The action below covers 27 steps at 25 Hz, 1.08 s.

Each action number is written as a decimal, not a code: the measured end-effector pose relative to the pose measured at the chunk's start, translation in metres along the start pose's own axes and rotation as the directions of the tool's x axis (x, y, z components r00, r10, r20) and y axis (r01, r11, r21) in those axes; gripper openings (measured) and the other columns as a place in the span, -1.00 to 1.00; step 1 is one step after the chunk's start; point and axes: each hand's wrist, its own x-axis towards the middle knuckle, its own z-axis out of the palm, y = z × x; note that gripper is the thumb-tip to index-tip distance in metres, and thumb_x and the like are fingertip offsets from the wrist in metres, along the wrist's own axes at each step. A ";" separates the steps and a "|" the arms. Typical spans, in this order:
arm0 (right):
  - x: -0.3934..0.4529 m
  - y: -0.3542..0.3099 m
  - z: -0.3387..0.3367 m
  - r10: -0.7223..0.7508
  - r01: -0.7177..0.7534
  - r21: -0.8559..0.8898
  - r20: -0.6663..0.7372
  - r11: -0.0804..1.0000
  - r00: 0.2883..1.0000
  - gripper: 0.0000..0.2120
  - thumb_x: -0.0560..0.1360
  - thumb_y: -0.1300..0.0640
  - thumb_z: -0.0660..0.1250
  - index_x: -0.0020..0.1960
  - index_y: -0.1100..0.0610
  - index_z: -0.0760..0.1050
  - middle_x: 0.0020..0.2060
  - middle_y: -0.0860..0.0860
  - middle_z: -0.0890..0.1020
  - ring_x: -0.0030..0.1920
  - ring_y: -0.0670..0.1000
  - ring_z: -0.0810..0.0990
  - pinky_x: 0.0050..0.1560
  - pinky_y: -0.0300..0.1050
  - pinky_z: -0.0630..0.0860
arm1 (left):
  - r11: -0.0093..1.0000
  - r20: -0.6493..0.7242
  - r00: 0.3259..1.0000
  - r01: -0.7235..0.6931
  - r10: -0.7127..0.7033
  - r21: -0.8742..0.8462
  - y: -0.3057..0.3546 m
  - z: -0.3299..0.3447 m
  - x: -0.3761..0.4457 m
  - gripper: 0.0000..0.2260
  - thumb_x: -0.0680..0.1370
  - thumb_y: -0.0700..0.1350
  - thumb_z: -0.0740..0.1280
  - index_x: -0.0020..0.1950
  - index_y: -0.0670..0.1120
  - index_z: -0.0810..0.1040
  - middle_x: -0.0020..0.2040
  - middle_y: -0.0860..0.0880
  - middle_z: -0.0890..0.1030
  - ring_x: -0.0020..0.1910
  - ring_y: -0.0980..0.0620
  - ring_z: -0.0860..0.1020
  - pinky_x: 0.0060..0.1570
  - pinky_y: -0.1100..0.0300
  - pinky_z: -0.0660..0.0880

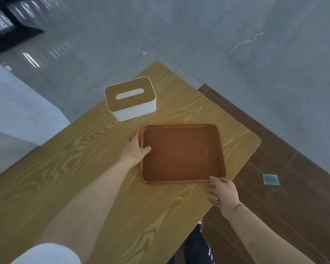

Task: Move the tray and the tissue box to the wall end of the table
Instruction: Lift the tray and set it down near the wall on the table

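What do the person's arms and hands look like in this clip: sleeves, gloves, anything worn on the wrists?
Both hands are bare, no gloves. The left hand comes off a bare forearm; a short, pale bluish-white sleeve shows at the upper arm. The right hand has a thin dark band at the wrist, and no sleeve is in view on that arm. No rings or watch are visible.

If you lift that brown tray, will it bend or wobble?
Probably not: the tray looks like stiff wood with a raised rim. It is empty, so likely light. The left hand and right hand touch opposite edges, which should keep it level.
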 end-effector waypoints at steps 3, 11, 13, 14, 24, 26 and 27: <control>0.017 0.000 0.001 0.089 -0.075 0.167 -0.076 0.983 0.993 -0.59 0.56 0.18 0.37 0.35 0.23 0.38 0.10 0.18 0.63 -0.03 0.13 0.68 -0.12 0.10 0.63 | 0.997 -0.052 0.998 0.047 -0.044 0.054 0.007 0.004 0.016 -0.28 0.58 0.03 0.35 0.62 -0.05 0.02 0.61 -0.20 0.11 0.52 -0.22 0.27 0.44 -0.11 0.28; 0.029 -0.001 0.009 0.052 -0.039 0.113 -0.115 0.993 0.992 -0.50 0.48 0.26 0.45 0.36 0.24 0.37 0.11 0.23 0.63 -0.01 0.20 0.68 -0.08 0.11 0.65 | 0.997 -0.070 0.998 0.010 -0.005 0.072 0.005 0.004 0.029 -0.44 0.60 -0.21 0.28 0.56 -0.02 0.17 0.44 -0.14 0.43 0.16 -0.15 0.55 0.09 0.01 0.49; 0.029 -0.005 0.010 0.042 -0.026 0.135 -0.113 0.990 0.993 -0.47 0.48 0.33 0.45 0.38 0.24 0.33 0.15 0.24 0.59 -0.06 0.19 0.68 -0.06 0.13 0.65 | 1.000 -0.061 0.998 0.002 -0.003 -0.006 0.001 0.004 0.027 -0.46 0.59 -0.23 0.28 0.53 0.00 0.20 0.34 -0.11 0.52 0.01 -0.04 0.52 0.00 0.07 0.45; 0.028 -0.007 0.010 0.043 -0.026 0.157 -0.105 0.987 0.993 -0.46 0.48 0.37 0.43 0.39 0.23 0.31 0.18 0.25 0.57 -0.08 0.18 0.67 -0.02 0.14 0.65 | 0.999 -0.058 0.998 0.005 -0.007 -0.039 -0.002 0.003 0.024 -0.47 0.59 -0.23 0.28 0.53 0.01 0.21 0.31 -0.11 0.54 -0.01 -0.03 0.51 0.00 0.07 0.45; -0.016 -0.032 0.000 -0.126 0.120 0.103 0.055 0.987 0.991 -0.38 0.48 0.47 0.36 0.44 0.20 0.22 0.18 0.32 0.55 -0.14 0.22 0.67 0.01 0.15 0.63 | 0.953 -0.261 0.962 -0.009 -0.074 -0.304 -0.025 -0.021 -0.059 -0.55 0.54 -0.33 0.34 0.39 -0.06 0.35 0.15 -0.17 0.54 0.05 -0.14 0.53 0.07 0.00 0.48; -0.029 -0.037 -0.003 -0.183 0.175 0.074 0.122 0.982 0.975 -0.41 0.48 0.46 0.36 0.43 0.24 0.23 0.16 0.33 0.56 -0.18 0.21 0.67 0.06 0.20 0.63 | 0.930 -0.297 0.948 -0.001 -0.117 -0.367 -0.032 -0.030 -0.083 -0.55 0.56 -0.31 0.32 0.39 0.01 0.32 0.06 -0.17 0.55 -0.02 -0.18 0.56 0.01 -0.04 0.52; -0.036 -0.039 -0.004 -0.206 0.198 0.064 0.155 0.978 0.966 -0.42 0.48 0.46 0.37 0.42 0.24 0.24 0.14 0.32 0.56 -0.19 0.20 0.68 0.06 0.19 0.63 | 0.921 -0.320 0.939 -0.011 -0.124 -0.389 -0.036 -0.034 -0.097 -0.55 0.56 -0.30 0.32 0.37 0.03 0.32 -0.01 -0.16 0.54 -0.07 -0.17 0.56 -0.03 -0.08 0.53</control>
